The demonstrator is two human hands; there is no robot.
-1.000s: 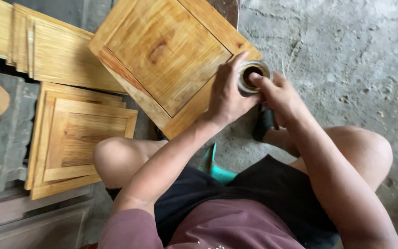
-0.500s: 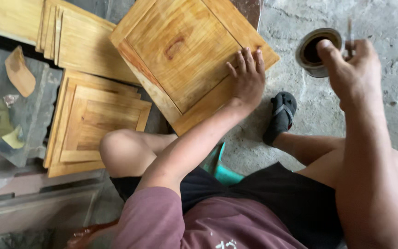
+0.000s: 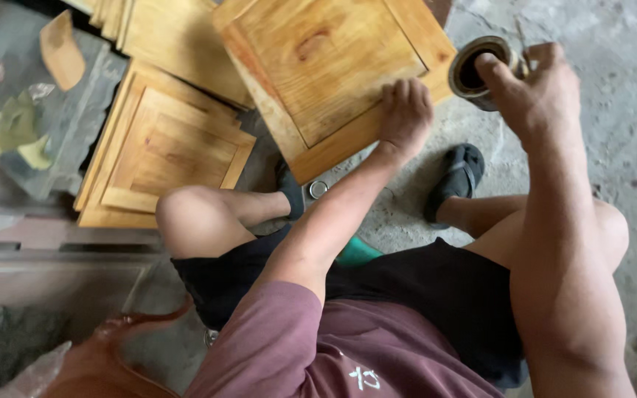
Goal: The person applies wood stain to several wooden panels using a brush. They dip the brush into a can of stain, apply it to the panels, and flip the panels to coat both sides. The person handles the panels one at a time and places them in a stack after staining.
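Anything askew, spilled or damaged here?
No spill or damage shows. The wooden panel under the left hand lies skewed across the stacked panels. A small round cap lies loose on the floor. The right hand holds an open can.

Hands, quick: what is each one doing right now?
Left hand: open, pressed flat on the wooden panel.
Right hand: closed on the small round tin.

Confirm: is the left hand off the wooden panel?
No: the left hand lies palm down on the framed edge of the wooden panel, while the right hand holds a small round tin.
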